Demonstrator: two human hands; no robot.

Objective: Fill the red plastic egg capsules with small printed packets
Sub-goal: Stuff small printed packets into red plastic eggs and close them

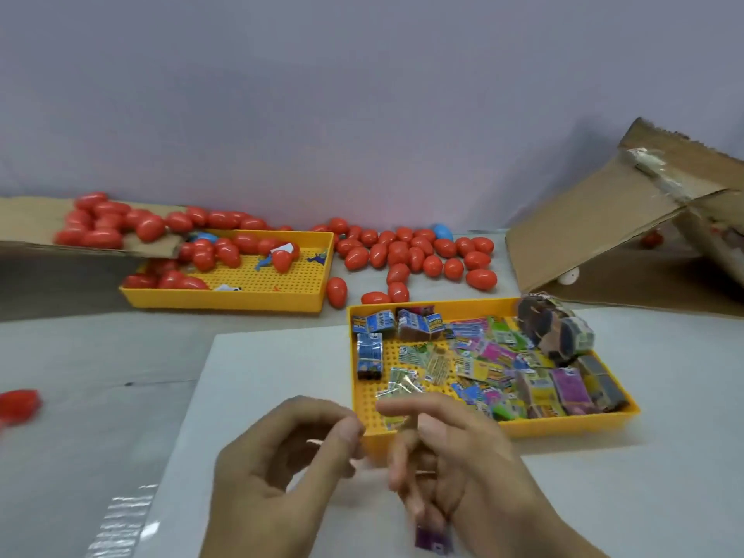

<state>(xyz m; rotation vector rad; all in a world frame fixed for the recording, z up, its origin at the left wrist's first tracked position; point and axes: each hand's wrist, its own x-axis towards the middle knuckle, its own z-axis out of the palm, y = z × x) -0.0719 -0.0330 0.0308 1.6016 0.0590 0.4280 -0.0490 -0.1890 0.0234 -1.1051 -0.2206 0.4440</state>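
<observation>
Grey tabletop, egg-strewn; left hand loosely curled, right hand pinching purple packet.

Glossy plastic eggs, perforated yellow plastic trays, matt cardboard.

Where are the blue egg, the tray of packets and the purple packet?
blue egg (pixel 442 231), head view, on its upper shell.
tray of packets (pixel 563 425), head view, on its near yellow wall.
purple packet (pixel 432 537), head view, on its blurred face, below the hands.
</observation>
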